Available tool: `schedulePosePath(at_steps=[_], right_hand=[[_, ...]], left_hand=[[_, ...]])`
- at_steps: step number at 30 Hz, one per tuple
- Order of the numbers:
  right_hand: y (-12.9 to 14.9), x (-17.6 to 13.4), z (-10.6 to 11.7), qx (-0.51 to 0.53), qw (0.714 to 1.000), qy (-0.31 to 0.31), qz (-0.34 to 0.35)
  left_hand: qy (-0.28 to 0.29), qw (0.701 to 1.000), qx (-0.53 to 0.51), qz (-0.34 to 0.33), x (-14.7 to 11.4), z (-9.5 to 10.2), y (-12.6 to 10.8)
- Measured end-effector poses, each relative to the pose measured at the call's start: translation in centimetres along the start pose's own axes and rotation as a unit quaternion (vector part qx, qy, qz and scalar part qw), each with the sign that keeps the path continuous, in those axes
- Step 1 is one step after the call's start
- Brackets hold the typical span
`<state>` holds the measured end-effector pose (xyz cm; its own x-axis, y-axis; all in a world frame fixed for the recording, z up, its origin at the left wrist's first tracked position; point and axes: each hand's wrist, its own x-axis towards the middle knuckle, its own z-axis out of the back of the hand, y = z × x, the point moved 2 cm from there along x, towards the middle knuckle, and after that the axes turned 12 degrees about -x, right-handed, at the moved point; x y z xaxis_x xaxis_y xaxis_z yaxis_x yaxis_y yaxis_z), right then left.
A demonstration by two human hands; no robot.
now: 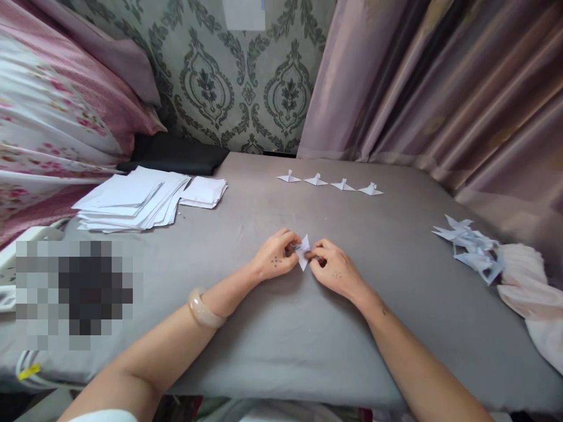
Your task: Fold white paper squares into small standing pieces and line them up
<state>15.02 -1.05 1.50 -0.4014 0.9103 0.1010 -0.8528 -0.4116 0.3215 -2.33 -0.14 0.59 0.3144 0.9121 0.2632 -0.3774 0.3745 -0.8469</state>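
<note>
A small folded white paper crane [303, 252] is held just above the grey cloth, between my two hands. My left hand [278, 256] pinches its left side with thumb and fingers. On the other side, my right hand [333, 266] grips it, also with thumb and fingertips. The crane's pointed wings stick out above and below the fingers, while its pinched ends are partly hidden. Farther back, several finished paper cranes [315, 179] stand in a row with their wings spread.
A stack of large white paper [127, 199] lies at left, beside a smaller stack of paper squares [204, 192]. Behind them is a black folded item [176, 151]. Several more paper cranes [472, 243] are heaped at right by a pale cloth [528, 281]. Curtains [396, 76] hang behind.
</note>
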Motion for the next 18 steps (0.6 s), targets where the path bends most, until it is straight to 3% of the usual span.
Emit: schedulePosePath(at_steps=[4,10,14,18], right_hand=[[-0.4,-0.2,-0.1,0.017,0.998,-0.021,0.048],[-1.7,0.4,-0.3,0.096,0.994,-0.055,0.007],[-1.6,1.8,-0.8,0.047,0.996,-0.048,0.051],[-1.1,3.1,-0.5,0.033,0.995,-0.095,0.023]], left_hand=[[0.027,0.998,0.042,-0.047,-0.1,-0.5,0.3],[0.064,0.967,0.206,-0.133,-0.3,-1.0,0.2],[0.042,0.958,0.241,-0.150,0.1,-0.8,0.1],[-0.002,0.965,0.228,-0.131,1.2,-0.2,0.7]])
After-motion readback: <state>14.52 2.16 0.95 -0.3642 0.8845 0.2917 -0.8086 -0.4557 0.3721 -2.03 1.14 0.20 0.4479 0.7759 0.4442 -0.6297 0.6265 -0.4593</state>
